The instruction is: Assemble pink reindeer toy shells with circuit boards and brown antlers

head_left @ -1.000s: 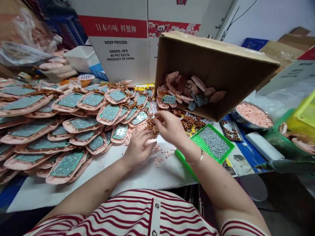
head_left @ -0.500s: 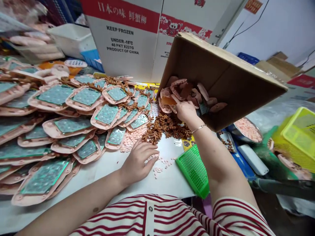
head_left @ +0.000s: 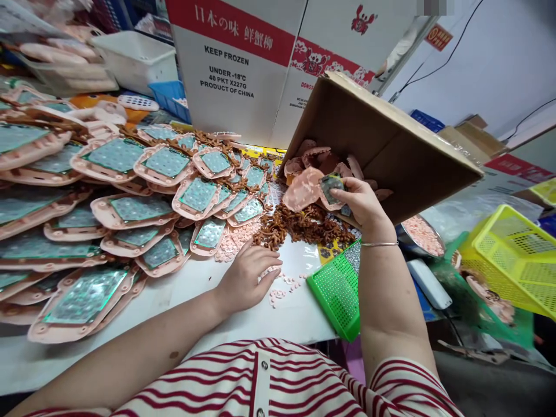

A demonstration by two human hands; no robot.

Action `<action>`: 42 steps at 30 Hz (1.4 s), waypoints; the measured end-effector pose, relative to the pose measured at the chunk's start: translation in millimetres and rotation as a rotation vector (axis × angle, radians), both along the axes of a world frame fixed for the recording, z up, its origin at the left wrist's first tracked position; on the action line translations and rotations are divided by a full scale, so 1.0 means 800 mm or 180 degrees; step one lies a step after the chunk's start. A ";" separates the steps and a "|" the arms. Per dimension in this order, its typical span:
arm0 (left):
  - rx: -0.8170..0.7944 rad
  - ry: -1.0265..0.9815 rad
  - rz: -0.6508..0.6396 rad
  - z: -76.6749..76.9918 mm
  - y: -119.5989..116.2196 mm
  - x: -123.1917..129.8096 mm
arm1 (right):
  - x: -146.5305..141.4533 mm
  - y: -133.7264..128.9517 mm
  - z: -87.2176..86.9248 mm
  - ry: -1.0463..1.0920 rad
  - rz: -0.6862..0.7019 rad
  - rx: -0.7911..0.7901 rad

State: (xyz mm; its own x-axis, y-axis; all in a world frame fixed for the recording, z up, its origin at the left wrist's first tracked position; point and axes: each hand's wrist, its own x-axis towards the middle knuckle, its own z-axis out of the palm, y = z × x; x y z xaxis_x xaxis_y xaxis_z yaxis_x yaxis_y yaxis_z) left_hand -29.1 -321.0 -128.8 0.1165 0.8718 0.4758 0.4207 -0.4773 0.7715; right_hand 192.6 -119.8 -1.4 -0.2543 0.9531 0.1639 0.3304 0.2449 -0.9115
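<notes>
While the right hand [head_left: 362, 202] is reaching into the mouth of the tipped cardboard box [head_left: 403, 156], its grip is closing around a pink part [head_left: 332, 188] with a dark greenish face, fingers curled over the piece at the box's lower lip. Which way that part's long axis runs I cannot tell, since the fingers are covering much of it; its dark face is turning up toward the camera. Just left of that grip a larger pink shell [head_left: 306, 188] is leaning out of the box, and just below it a heap of small brown pieces [head_left: 304, 227] is lying on the desk [head_left: 243, 318].

The left hand [head_left: 247, 278] is resting palm-down on the desk, its grip loose and holding nothing, fingertips touching scattered pink buttons [head_left: 282, 289]. Left of it, rows of pink panels [head_left: 121, 208] with green keypad sheets are overlapping. Right of it a green tray [head_left: 336, 292] is sitting at the desk edge.

Behind both hands a white carton [head_left: 234, 69] is reading "KEEP FROZEN", "UNDER -18°C", "40 PKT X227G", "PRODUCT OF CHINA", under a red band of Japanese characters.
</notes>
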 end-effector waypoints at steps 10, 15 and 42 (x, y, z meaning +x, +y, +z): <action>-0.2816 -0.3854 -0.1041 0.007 0.024 -0.020 | -0.041 -0.089 0.003 0.0844 0.0411 -0.0263; -0.2740 -0.4054 -0.1971 0.012 0.016 -0.022 | -0.062 -0.146 -0.030 0.0328 0.0725 -0.0717; -0.1776 -0.3107 -0.2531 0.022 -0.007 -0.036 | -0.056 -0.269 -0.016 -0.0456 0.1402 -0.0292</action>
